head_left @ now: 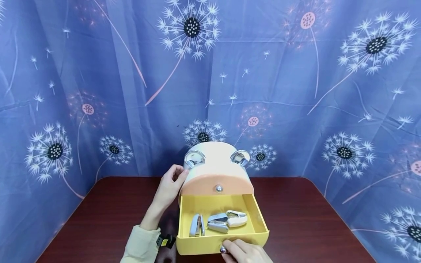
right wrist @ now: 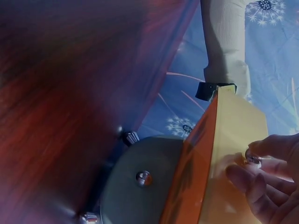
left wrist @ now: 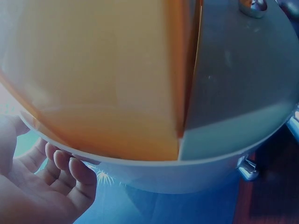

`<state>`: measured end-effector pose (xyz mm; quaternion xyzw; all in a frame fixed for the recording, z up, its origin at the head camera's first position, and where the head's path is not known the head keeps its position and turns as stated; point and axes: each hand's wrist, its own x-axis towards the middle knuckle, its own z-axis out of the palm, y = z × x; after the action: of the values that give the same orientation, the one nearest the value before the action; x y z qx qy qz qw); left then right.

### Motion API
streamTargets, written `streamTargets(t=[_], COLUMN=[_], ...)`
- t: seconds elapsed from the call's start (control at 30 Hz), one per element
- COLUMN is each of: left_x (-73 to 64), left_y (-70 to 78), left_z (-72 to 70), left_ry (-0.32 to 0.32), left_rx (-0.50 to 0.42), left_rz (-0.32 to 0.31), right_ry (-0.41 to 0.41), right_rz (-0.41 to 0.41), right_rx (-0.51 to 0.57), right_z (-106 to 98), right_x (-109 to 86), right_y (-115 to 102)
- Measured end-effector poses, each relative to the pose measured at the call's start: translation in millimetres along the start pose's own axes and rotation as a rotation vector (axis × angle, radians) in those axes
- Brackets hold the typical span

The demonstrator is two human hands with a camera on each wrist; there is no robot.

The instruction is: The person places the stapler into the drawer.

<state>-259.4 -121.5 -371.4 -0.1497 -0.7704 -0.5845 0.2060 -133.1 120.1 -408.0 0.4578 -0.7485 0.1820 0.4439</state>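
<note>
A white rounded drawer box [head_left: 213, 157] with a peach upper front stands on the table, its yellow drawer [head_left: 197, 245] pulled out. Three small staplers lie inside: a pale blue stapler [head_left: 194, 224] at left, a grey-blue stapler [head_left: 217, 226] in the middle and a white stapler [head_left: 237, 220] at right. My left hand [head_left: 169, 185] rests against the box's left side, fingers bent at the rim in the left wrist view. At the drawer's front, my right hand [head_left: 245, 252] pinches a round silver knob [right wrist: 252, 157] between thumb and fingers.
Two chrome loops [head_left: 194, 158] stick up from the box top, and a silver knob [head_left: 218, 188] sits on its peach front. Below the drawer is a grey lower front [right wrist: 135, 200] with chrome feet [right wrist: 131, 137]. A blue dandelion curtain [head_left: 279, 84] hangs behind the dark red table [head_left: 306, 219].
</note>
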Motion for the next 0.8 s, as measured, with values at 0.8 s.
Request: streamTargets(t=[0.8], left_x=[-3.0], left_y=[9.8], left_z=[-2.0], left_ry=[0.005], left_rx=[0.023], left_rz=[0.003], right_ry=[-0.09], right_rz=[0.173], right_rx=[-0.025], right_z=[34.0], right_x=[-2.6], right_y=[32.8])
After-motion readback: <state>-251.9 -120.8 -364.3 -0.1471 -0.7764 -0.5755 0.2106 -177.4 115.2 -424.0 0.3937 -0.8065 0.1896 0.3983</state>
